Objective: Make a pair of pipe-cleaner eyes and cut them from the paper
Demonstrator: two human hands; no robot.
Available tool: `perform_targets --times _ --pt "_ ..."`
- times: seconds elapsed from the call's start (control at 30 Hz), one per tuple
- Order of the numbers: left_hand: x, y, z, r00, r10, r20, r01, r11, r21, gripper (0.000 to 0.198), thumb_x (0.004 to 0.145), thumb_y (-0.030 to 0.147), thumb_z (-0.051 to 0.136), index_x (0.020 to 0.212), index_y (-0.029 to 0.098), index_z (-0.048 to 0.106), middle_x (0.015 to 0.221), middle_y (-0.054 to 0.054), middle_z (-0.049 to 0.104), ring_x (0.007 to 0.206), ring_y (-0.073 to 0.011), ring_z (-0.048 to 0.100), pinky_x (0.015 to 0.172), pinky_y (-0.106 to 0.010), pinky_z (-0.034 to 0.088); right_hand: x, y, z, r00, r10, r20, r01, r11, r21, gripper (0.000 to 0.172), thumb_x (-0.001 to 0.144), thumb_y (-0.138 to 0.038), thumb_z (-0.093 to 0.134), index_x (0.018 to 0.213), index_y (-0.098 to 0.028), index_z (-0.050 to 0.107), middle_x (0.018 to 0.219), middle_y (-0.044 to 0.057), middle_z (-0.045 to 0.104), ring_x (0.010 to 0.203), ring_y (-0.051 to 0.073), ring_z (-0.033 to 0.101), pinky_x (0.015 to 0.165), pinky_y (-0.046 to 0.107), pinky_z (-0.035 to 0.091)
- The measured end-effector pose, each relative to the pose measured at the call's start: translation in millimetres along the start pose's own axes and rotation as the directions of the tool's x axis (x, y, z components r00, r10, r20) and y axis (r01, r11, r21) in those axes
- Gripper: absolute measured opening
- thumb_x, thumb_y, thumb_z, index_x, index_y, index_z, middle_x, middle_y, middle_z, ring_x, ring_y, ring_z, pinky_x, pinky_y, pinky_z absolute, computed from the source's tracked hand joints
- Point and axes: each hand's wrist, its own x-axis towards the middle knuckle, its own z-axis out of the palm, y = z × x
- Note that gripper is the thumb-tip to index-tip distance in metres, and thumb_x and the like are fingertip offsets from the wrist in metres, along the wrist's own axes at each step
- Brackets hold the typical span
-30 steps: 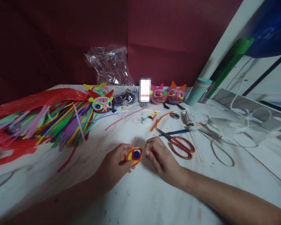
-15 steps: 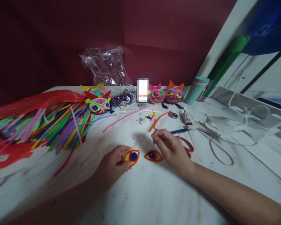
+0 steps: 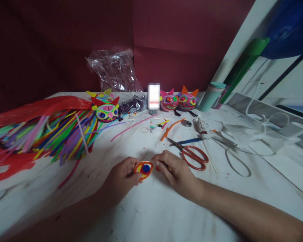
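Observation:
My left hand (image 3: 127, 173) pinches an eye-shaped piece (image 3: 143, 170) with an orange rim, yellow and white inside and a blue round pupil. Close to its right tip is my right hand (image 3: 176, 171), fingers curled and pressed together. Bits of orange show beside and between those fingers; whether they belong to something held or to a second eye piece under the hand, I cannot tell. Just beyond the right hand, scissors with red handles (image 3: 195, 157) lie on the white table (image 3: 138, 215). An orange fuzzy strip (image 3: 168, 130) lies past the scissor tips.
Many coloured pipe cleaners (image 3: 65, 137) lie on red plastic (image 3: 40, 107) at left. Decorated heads with horns (image 3: 106, 112) stand along the back, near a clear plastic bag (image 3: 116, 72). At right are a green tumbler (image 3: 210, 97), a glue gun (image 3: 201, 127) and a loose cable (image 3: 238, 164).
My right hand has moved left and nearer, off the scissors, toward the piece in my left hand. The second eye piece on the table is now mostly hidden by it.

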Motion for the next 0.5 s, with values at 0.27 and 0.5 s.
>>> perform_targets --times 0.27,0.5 --pt "2.8 1.1 -0.2 0.999 0.004 0.036 0.002 0.985 -0.173 0.024 0.065 0.020 0.065 0.087 0.016 0.057 0.065 0.002 0.067 0.053 -0.0112 0.060 0.051 -0.023 0.047 -1.7 3.9 9.9 0.982 -0.172 0.082 0.183 0.971 -0.153 0.016 0.094 -0.016 0.039 0.085 -0.018 0.052 0.072 0.006 0.057 0.068 0.018 0.049 0.063 0.030 0.043" --pt "5.4 3.2 -3.0 1.000 -0.015 0.011 0.016 0.991 -0.134 0.025 0.065 0.022 0.066 0.088 0.015 0.058 0.060 0.003 0.065 0.049 -0.0099 0.056 0.050 -0.024 0.047 1.4 9.1 -4.0 0.988 0.093 -0.123 -0.098 0.994 -0.038 0.012 0.093 -0.020 0.038 0.083 -0.020 0.045 0.071 0.001 0.049 0.063 0.014 0.047 0.057 0.025 0.041"
